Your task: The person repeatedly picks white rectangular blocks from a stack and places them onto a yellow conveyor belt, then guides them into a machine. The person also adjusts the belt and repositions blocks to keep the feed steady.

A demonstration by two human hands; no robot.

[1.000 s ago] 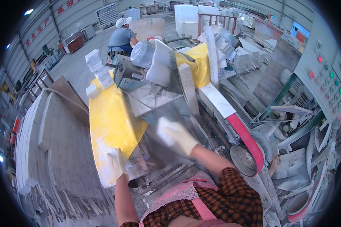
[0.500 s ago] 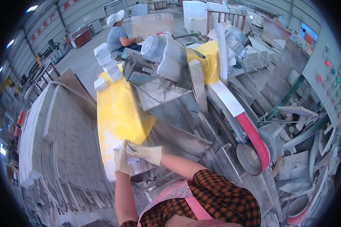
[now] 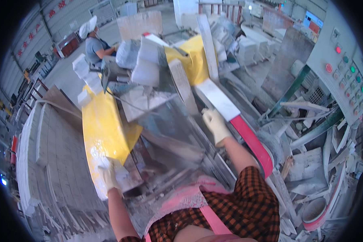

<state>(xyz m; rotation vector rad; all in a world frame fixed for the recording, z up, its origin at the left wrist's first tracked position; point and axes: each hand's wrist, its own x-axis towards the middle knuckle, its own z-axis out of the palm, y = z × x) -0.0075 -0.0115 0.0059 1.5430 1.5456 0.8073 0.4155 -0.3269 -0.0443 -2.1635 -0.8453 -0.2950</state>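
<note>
My left hand (image 3: 108, 176), in a pale rubber glove, is at the near end of a bench covered by a wet yellow sheet (image 3: 102, 129). Its fingers are closed on a small white piece (image 3: 104, 163), blurred at the edges. More white pieces (image 3: 119, 171) lie beside that hand. My right hand (image 3: 215, 126), gloved alike, is stretched forward to the right, between an upright wooden post (image 3: 182, 85) and a white-and-red belt guard (image 3: 217, 99). Its fingers are curled; whatever is in them, if anything, is hidden.
Long pale slabs (image 3: 58, 157) are stacked at the left. White blocks (image 3: 86, 74) stand on the bench's far end. Machinery with a belt is ahead, a button panel (image 3: 345, 80) at the right above stone scraps. A co-worker in a white hat (image 3: 96, 44) sits beyond the bench.
My hands have parted. The right one has left the white pieces and moved forward and right to the belt guard; the left one stays by the pieces. The view has shifted right.
</note>
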